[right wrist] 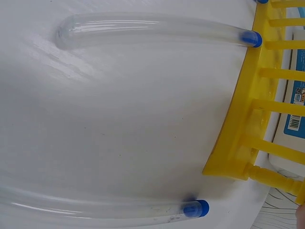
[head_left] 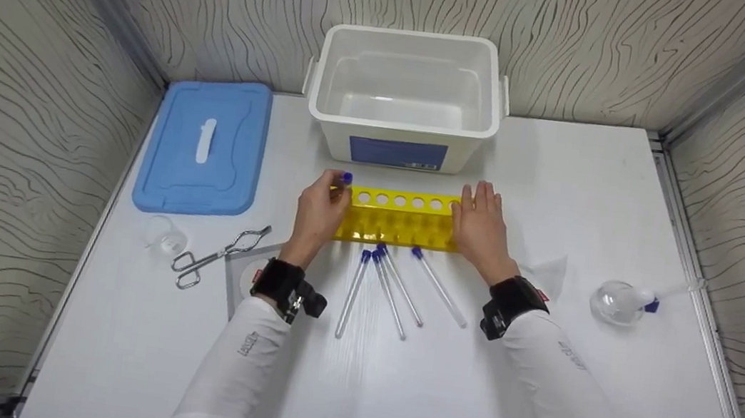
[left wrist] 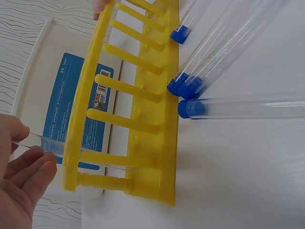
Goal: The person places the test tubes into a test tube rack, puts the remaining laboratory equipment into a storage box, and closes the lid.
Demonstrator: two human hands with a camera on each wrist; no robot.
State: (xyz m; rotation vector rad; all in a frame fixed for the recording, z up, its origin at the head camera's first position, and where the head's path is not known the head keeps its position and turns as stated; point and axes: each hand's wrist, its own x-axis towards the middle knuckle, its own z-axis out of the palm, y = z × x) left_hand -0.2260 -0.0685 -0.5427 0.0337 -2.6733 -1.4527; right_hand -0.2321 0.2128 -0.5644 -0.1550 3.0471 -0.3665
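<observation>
A yellow test tube rack [head_left: 399, 227] stands crosswise in front of the white bin. At the rack's left end my left hand [head_left: 320, 209] pinches a clear test tube [left wrist: 51, 145] near its top; its blue cap [head_left: 347, 178] shows above the fingers. In the left wrist view, that tube passes down through the rack's end hole. My right hand [head_left: 482, 234] touches the rack's right end, its fingers extended. Several loose test tubes [head_left: 351, 300] with blue caps lie before the rack, caps toward it. Another capped test tube [right wrist: 143, 212] lies low in the right wrist view.
An open white bin [head_left: 401, 126] stands behind the rack. At the left are a blue lid [head_left: 200, 179], metal tongs [head_left: 220, 257] and a small clear glass item [head_left: 170, 240]. A round clear flask [head_left: 617, 303] lies at the right, with a clear sheet-like piece [head_left: 551, 276] nearer my right wrist.
</observation>
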